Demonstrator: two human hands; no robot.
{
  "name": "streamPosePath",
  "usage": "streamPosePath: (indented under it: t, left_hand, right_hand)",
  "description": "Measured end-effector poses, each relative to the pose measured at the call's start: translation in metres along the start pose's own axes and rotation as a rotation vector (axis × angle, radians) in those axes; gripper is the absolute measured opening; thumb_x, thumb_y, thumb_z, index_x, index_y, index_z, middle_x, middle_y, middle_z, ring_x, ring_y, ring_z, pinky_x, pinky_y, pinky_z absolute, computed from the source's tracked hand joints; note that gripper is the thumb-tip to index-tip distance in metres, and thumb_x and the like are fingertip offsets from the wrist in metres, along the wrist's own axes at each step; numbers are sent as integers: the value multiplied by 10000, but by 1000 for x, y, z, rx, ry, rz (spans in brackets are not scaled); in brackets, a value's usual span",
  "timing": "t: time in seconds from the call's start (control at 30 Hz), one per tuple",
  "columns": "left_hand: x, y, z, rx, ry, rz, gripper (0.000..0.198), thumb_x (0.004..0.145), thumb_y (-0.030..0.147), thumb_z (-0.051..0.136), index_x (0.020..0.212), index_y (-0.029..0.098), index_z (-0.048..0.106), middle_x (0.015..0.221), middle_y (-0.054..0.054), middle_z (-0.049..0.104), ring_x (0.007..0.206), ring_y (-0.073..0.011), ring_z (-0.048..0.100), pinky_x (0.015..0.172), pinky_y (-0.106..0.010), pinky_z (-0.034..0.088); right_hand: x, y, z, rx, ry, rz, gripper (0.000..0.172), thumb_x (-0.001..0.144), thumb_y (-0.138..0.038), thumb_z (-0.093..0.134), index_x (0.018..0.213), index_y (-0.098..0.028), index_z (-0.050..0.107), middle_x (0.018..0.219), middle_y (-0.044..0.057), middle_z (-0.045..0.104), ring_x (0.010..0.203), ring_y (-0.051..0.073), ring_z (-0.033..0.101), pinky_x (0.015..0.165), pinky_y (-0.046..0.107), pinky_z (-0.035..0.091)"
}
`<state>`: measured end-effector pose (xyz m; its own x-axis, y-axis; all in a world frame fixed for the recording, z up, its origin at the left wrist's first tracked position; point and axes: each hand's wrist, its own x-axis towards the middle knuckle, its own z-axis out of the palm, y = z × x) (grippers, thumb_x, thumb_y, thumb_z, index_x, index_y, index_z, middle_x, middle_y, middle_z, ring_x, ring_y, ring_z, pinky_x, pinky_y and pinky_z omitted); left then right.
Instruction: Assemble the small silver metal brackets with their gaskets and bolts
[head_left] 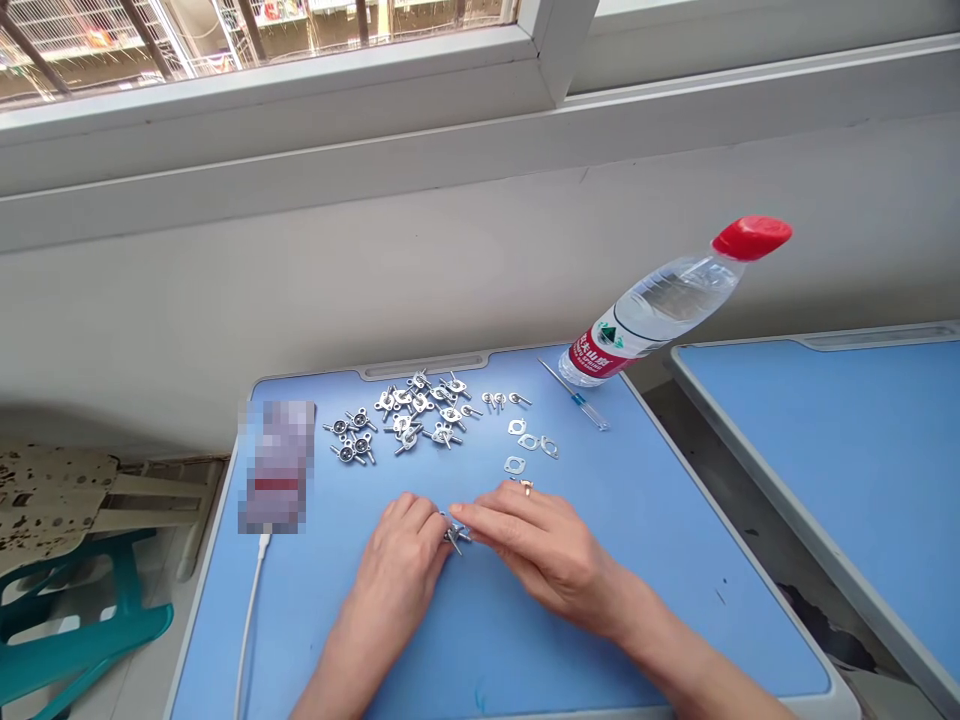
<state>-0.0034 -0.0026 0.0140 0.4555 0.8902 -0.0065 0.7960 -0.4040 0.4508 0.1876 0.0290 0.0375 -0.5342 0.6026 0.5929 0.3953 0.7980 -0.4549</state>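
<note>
A small silvery metal fitting with prongs (455,537) sits between my two hands, low over the near middle of the blue table. My left hand (405,555) is closed, its thumb and fingers gripping the fitting from the left. From the right, my right hand (551,550) pinches the same fitting, with its fingers pressed together and a ring on one of them. My fingers hide part of the fitting. Beyond my right hand lie several flat oval metal plates with a hole (529,442). Past them are three small pieces with pins (500,400).
A pile of similar metal fittings (420,402) lies at the back, with several round-faced ones (352,437) left of it. A blurred phone-like object (277,465) has a white cable (251,620). A screwdriver (577,395) and water bottle (652,310) stand back right, near another blue table (840,420).
</note>
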Motion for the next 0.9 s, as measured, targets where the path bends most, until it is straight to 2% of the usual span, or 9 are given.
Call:
streamPosePath:
  t: [0.1,0.2,0.27,0.37,0.43,0.5,0.57,0.7,0.9]
  left_hand:
    - [0,0,1,2,12,10,138,931,86,539,846,194,551,843,-20,580,800,-208,530,704,-340,476]
    - [0,-1,2,6,16,19,135,922,73,537,868,195,558,853,-22,586,809,-210,531,716,-345,480]
    - [0,-1,2,10,8,15,142,925,73,528,854,192,554,841,-20,579,802,-208,525,707,-342,479]
    - [0,-1,2,19,12,17,159,950,99,505,826,190,544,817,-17,566,782,-203,515,688,-336,473]
    - [0,-1,2,19,18,18,159,955,107,500,827,191,543,824,-19,569,785,-204,516,691,-339,474]
    - [0,-1,2,9,14,15,153,944,89,504,838,192,546,838,-21,577,791,-206,519,700,-343,477]
    - [0,-1,2,-6,5,11,151,932,71,510,851,193,548,852,-22,583,799,-206,520,706,-345,478]
    - [-1,-2,2,-10,31,23,152,943,93,507,837,196,543,825,-18,571,782,-202,514,688,-335,469]
    - [0,0,1,26,28,22,131,931,104,531,842,197,546,836,-15,580,789,-203,534,692,-330,463]
  right_hand:
    - [0,1,1,-55,6,14,239,986,-131,448,1153,-144,618,825,79,692,692,163,621,566,266,499]
    - [-1,0,1,3,-46,21,343,973,-64,374,1265,-111,549,1007,130,705,890,190,656,668,284,540]
    - [-1,-1,1,40,-48,7,348,968,-49,380,1269,-123,539,930,95,709,803,174,644,628,277,520]
    - [-1,-1,3,6,-14,-10,219,994,-129,438,1152,-148,589,737,40,660,619,152,566,536,269,462]
    - [-1,0,3,-24,-15,-3,227,1009,-165,419,1164,-146,584,782,62,671,670,162,598,558,270,485]
    - [0,0,3,-9,-40,0,303,1005,-128,369,1254,-137,539,918,101,696,802,175,643,612,270,520]
    - [1,0,2,26,-57,-9,366,980,-68,353,1308,-135,502,981,109,701,845,171,647,627,265,524]
    - [1,-2,4,52,-17,-15,296,973,-69,403,1195,-158,578,785,44,681,646,145,581,554,260,466]
    - [-1,0,5,53,73,12,194,1004,-165,440,1087,-165,615,780,52,693,663,152,622,588,266,489]
